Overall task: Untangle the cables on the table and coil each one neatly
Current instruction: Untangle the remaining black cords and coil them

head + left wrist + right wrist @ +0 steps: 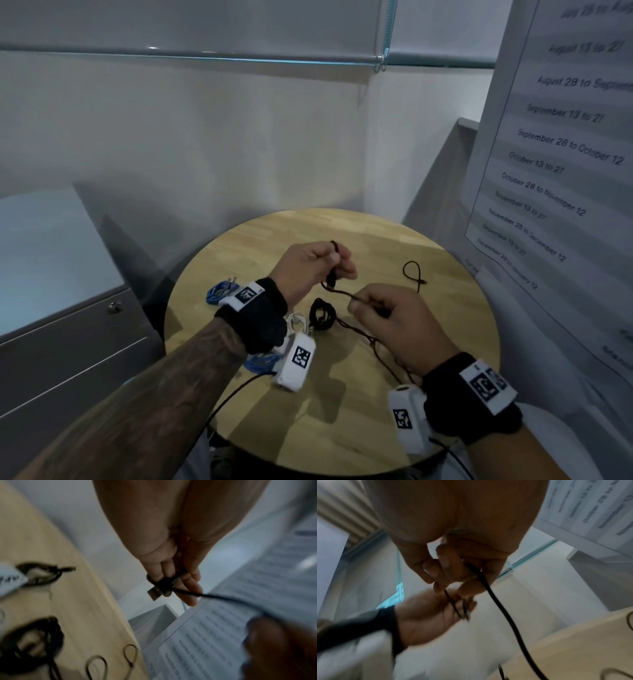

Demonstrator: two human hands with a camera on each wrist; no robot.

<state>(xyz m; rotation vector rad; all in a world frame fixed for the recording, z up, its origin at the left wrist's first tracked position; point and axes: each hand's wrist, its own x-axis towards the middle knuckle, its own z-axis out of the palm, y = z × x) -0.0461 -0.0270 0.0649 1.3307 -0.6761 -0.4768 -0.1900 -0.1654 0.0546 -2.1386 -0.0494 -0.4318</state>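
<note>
Above the round wooden table, my left hand grips the USB plug end of a thin black cable, with a small loop of it sticking up past the fingers. My right hand pinches the same cable a short way along. From there it sags onto the table towards my right wrist. The right wrist view shows my right fingers curled round the cable, and my left hand just beyond them. A free end of black cable lies looped at the far right.
A coiled black cable and a white cable lie under my left wrist. Blue cable bundles sit at the table's left edge. A grey cabinet stands left of the table, and a printed sheet hangs at the right.
</note>
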